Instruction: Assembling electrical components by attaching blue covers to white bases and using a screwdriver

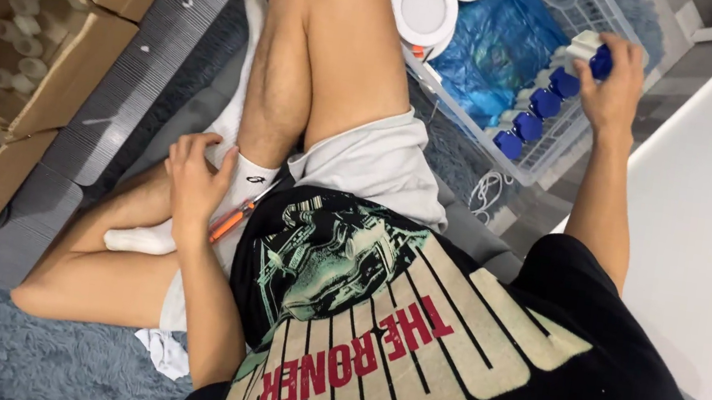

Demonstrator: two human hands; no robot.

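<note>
While right hand point(612, 78) pinches blue-capped bottle point(591, 55) over white basket point(532, 170) at 1 o'clock, bottle may slip, knock blue row point(537, 114); left hand point(194, 179) rests half-curled on sock, grasps nothing

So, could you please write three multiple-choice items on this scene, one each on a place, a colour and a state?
1. Where do the blue-capped white plastic parts sit?
A. In the white wire basket
B. In the brown cardboard box
C. On the blue shaggy rug

2. What colour is the handle of the tool by the left hand?
A. Green
B. Orange
C. Black

3. What is the right hand doing?
A. Lying flat on the floor
B. Gripping a blue-capped part
C. Resting on a knee

Answers: 1 A, the caps line the basket's near wall; 2 B, the handle shows orange against the sock; 3 B, its fingers wrap round the part above the basket.
</note>
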